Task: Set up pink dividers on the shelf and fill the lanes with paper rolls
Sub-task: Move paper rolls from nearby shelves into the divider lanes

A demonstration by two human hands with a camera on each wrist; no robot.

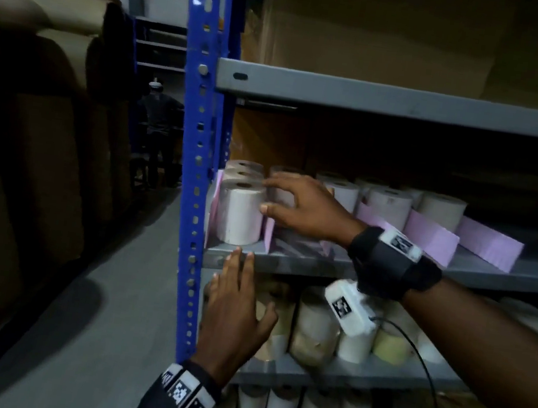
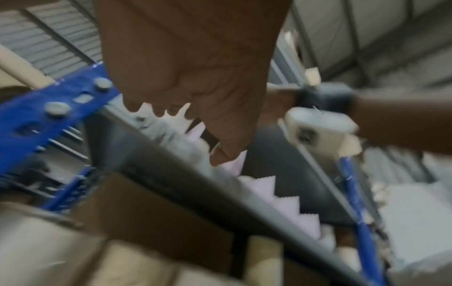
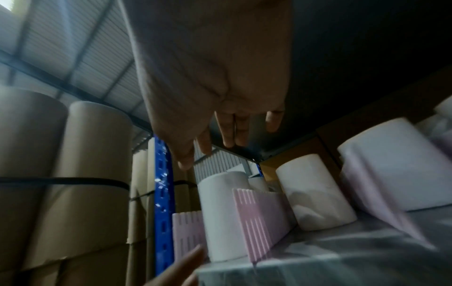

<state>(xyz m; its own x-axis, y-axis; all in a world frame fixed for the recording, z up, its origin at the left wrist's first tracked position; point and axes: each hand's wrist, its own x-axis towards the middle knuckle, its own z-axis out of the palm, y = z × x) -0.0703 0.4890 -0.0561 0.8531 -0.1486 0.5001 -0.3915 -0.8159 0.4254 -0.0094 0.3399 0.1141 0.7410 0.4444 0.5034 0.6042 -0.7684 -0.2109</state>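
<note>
Three white paper rolls [image 1: 240,212] are counted in the leftmost lane, one behind another. At least four upright pink ribbed plastic dividers [image 1: 431,235] are seen on the grey metal shelf [image 1: 493,271]. Two hands are in view.

the scene was dim, with dark corners in the head view and deep shadow under the upper shelf [image 1: 406,102]. daylight came through the corrugated roof [image 3: 73,44] in the right wrist view. the left wrist view was heavily blurred; straight lines bowed toward the edges.
</note>
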